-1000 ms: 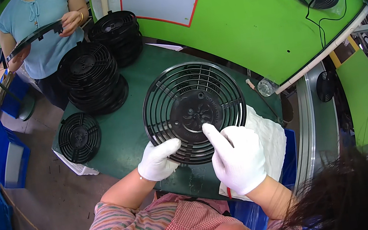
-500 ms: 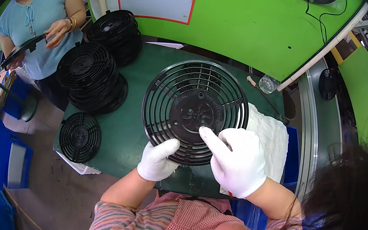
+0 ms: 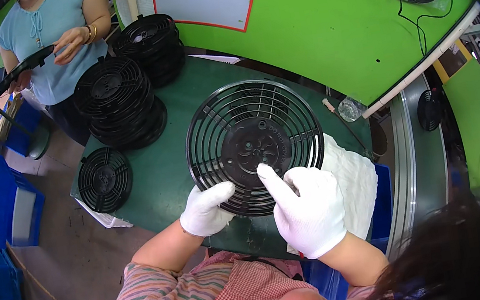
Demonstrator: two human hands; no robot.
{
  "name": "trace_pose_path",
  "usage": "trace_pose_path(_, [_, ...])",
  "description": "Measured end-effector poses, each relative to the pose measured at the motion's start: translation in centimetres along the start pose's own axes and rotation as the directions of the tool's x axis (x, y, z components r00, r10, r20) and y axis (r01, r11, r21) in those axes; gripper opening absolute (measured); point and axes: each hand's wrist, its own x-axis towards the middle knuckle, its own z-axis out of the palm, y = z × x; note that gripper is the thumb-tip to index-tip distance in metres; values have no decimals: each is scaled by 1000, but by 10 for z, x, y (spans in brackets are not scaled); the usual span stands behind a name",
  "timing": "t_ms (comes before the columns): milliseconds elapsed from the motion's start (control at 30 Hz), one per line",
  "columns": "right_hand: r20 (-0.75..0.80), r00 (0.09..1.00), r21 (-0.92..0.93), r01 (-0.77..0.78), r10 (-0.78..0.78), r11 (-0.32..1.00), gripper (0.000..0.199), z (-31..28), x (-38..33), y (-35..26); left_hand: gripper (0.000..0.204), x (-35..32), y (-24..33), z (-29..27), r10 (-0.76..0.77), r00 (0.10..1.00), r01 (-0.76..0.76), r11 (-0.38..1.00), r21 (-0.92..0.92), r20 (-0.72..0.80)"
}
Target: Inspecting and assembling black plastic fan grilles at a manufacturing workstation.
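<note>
A round black plastic fan grille [image 3: 255,148] with a solid hub and concentric rings is held tilted up above the table. My left hand [image 3: 205,210], in a white glove, grips its lower left rim, thumb on the front. My right hand [image 3: 310,211], also gloved, is in front of the lower right rim. One of its digits stretches up with its tip at the hub's lower part. The other fingers are curled in, and what they may hold is hidden.
Stacks of black grilles [image 3: 113,100] stand on the green table [image 3: 152,181], with a single grille [image 3: 104,180] at its left edge. A white cloth [image 3: 351,180] lies right. Beyond the table, a co-worker [image 3: 58,59] holds a black part. A green board [image 3: 298,37] rises behind.
My right hand has shifted very slightly left at the hub. The co-worker's hands and black part have moved a little left. The grille in my left hand stays nearly still.
</note>
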Motion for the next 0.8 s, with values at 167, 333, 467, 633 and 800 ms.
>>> trace_pose_path(167, [-36, 999, -6, -8, 8, 1000, 60, 2, -4, -1, 46, 1, 0, 0, -34, 999, 33, 999, -25, -4])
trace_pose_path(333, [-33, 999, 6, 2, -2, 1000, 59, 1, -3, 0, 46, 1, -1, -2, -30, 1000, 30, 999, -25, -6])
trace_pose_path(467, [-46, 999, -16, -6, 5, 1000, 60, 3, -5, 0, 46, 1, -2, -4, -44, 999, 44, 998, -39, 5])
trace_pose_path(633, [-29, 999, -1, -20, 20, 1000, 61, 0, -3, -1, 47, 2, -1, -1, -54, 999, 54, 998, -32, 1])
trace_pose_path(800, [0, 1000, -45, -25, 25, 999, 64, 2, -3, 1, 47, 1, -2, 2, -36, 999, 36, 999, -34, 1])
